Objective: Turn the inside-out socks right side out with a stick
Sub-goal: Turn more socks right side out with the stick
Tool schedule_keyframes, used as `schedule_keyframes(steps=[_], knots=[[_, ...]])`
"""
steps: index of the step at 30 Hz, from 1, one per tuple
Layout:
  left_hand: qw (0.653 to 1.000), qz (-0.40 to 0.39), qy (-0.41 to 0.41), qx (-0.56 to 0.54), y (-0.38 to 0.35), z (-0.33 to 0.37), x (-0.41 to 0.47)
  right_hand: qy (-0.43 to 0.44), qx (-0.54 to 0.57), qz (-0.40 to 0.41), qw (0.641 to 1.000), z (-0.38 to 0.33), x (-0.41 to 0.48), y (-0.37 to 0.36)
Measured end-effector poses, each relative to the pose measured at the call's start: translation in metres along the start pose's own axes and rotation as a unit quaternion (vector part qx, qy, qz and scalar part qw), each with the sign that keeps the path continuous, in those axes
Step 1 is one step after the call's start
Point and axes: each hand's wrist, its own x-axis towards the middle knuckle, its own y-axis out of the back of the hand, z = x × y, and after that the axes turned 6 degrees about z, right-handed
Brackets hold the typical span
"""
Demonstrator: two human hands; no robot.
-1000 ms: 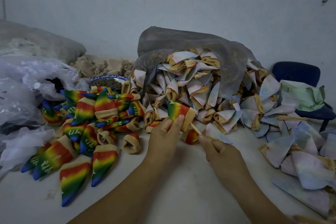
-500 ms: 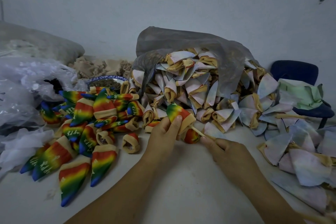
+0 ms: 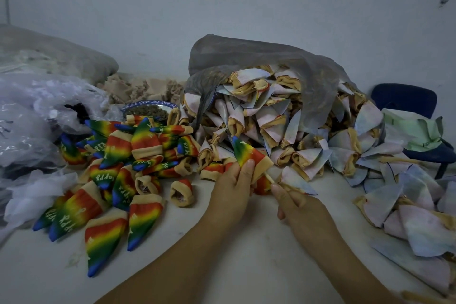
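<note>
A rainbow sock (image 3: 246, 154) with a tan cuff points up and left, gripped near its cuff by my left hand (image 3: 234, 189). A thin wooden stick (image 3: 269, 177) comes out of the cuff, and my right hand (image 3: 299, 206) holds its lower end. Left of my hands lies a pile of rainbow socks (image 3: 116, 165), right side out. Behind and to the right, a heap of pale inside-out socks (image 3: 278, 121) spills from a grey plastic bag (image 3: 261, 61).
More pale socks (image 3: 414, 217) lie along the right edge of the white table (image 3: 222, 254). Crumpled clear plastic (image 3: 37, 111) fills the left. A blue-rimmed bowl (image 3: 148, 108) sits behind the rainbow pile. A dark blue chair (image 3: 404, 101) stands at the right.
The sock's cuff has slid slightly further off the stick toward the upper left, and my right hand has drawn back a little. The piles are unchanged.
</note>
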Motion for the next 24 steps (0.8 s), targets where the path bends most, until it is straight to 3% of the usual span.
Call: schedule_keyframes(steps=[7,11,18,24], knots=[[0.994,0.057,0.056,-0.068,0.004,-0.001,0.002,0.061,-0.124,0.022,0.99,0.006,0.006,0.02],[0.998,0.005,0.049,-0.041,-0.003,-0.005,0.002,0.067,-0.094,0.022,0.993,0.0,0.004,0.019],[1.0,-0.002,0.022,0.01,-0.006,-0.006,0.006,-0.045,0.021,0.001,0.999,0.001,-0.003,-0.009],[0.998,-0.003,0.057,-0.019,-0.002,-0.003,0.004,0.015,-0.017,0.017,1.0,0.005,0.004,-0.003]])
